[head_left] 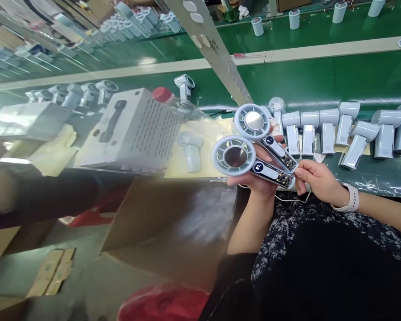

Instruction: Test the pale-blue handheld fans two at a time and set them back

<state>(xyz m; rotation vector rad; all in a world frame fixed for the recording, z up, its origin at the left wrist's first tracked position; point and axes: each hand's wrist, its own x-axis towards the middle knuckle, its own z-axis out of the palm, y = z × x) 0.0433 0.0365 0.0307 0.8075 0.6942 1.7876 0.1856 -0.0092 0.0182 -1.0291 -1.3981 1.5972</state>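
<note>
Two handheld fans (258, 168) are cradled at the near edge of the worktop (387, 171) by the cupped left hand (261, 183), presumably so both displays (269, 140) can be read; their handle ends are met by the right hand (317, 179), fingertips gathered (what is pinched cannot be told).

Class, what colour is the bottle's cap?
The cap is red, best seen in the head view.

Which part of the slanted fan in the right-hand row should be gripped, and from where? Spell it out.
Probably around the slim handle of the slanted fan, coming from the person's side: the handle angles that way, forward of the row, while the bulkier head sits near neighbouring fans.
</note>
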